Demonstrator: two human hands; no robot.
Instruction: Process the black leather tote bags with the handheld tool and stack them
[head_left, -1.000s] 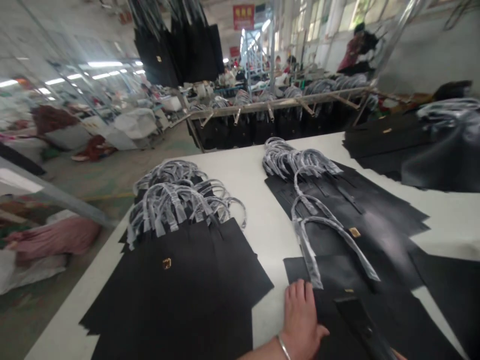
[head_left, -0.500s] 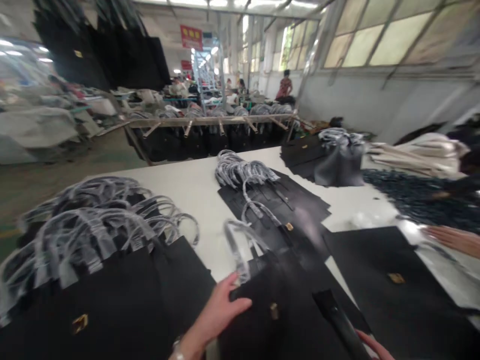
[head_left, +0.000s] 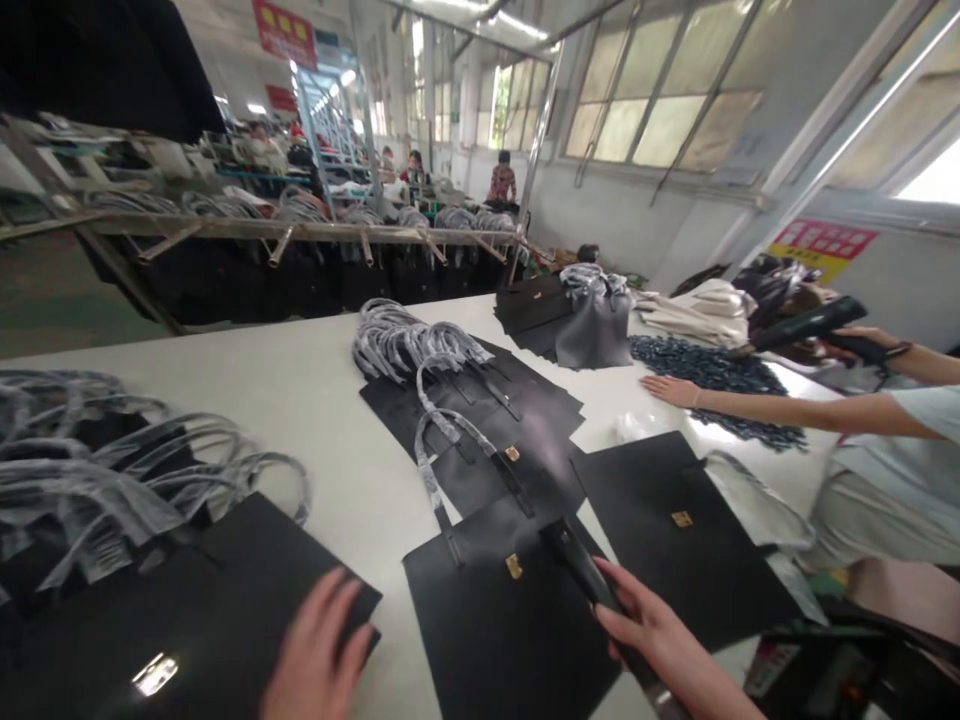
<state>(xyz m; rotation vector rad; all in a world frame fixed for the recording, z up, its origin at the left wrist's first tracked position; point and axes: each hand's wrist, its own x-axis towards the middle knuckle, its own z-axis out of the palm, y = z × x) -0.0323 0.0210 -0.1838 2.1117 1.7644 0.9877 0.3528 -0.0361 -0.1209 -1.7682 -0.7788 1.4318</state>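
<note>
My right hand [head_left: 649, 625] is wrapped round the handle of a black tool with a long body and a wider head [head_left: 577, 560]. The head is over the upper right part of a flat black bag [head_left: 517, 640], which has a gold clasp [head_left: 513, 566] and plastic-wrapped handles [head_left: 429, 465]. My left hand [head_left: 319, 640], slightly blurred, is at the right edge of another black bag [head_left: 247, 590] on the left pile, fingers bent but apart. Whether it touches that bag I cannot tell. A pale haze is visible beyond the tool's head.
More overlapping black bags [head_left: 480, 400] lie up the white table [head_left: 225, 345]. Another black bag [head_left: 682, 540] lies to the right. A co-worker's hand [head_left: 671, 390] rests by dark small pieces [head_left: 720, 370]; their other hand holds a black tool [head_left: 810, 325]. A metal rack [head_left: 315, 232] stands behind.
The view has swung right, bringing the co-worker into sight. My left hand has left the middle bag's handle for the left pile. The tool in my right hand shows more fully.
</note>
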